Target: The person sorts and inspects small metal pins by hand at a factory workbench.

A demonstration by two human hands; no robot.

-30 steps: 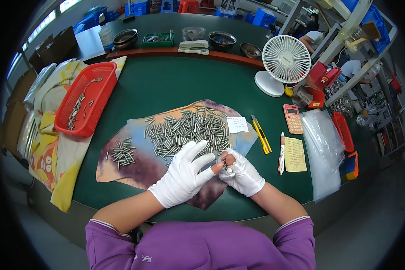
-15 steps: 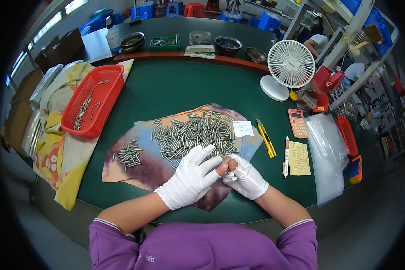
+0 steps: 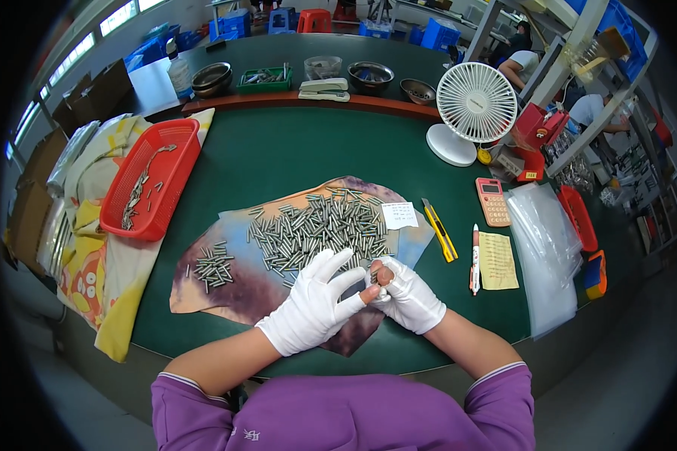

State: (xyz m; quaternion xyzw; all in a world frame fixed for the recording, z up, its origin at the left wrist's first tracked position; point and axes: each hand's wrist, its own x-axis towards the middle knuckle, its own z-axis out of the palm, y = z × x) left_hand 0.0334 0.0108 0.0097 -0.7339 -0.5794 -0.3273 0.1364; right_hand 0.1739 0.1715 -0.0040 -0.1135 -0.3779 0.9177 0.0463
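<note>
My hands wear white gloves with bare thumb tips. In front of me, a large heap of small silvery metal pins (image 3: 323, 229) lies on a tie-dyed cloth (image 3: 241, 297). A smaller pile of pins (image 3: 214, 266) sits to its left. At the heap's near edge, my left hand (image 3: 316, 301) has its fingers spread, with its thumb close to the other hand. My right hand (image 3: 406, 297) is closed beside it, thumb against curled fingers. A bit of metal, apparently a pin (image 3: 374, 276), shows at its fingertips, partly hidden.
On the left, a red basket (image 3: 165, 184) with some pins rests on a patterned towel. To the right are a yellow cutter (image 3: 441, 231), a pen (image 3: 475, 259), a note, a calculator (image 3: 493, 201) and plastic bags (image 3: 541, 255). A white fan (image 3: 475, 105) and metal bowls stand farther back.
The view has shifted slightly. My right fingers have moved a little, and some metal now shows at their tips. Both hands stay close together at the heap's near edge.
</note>
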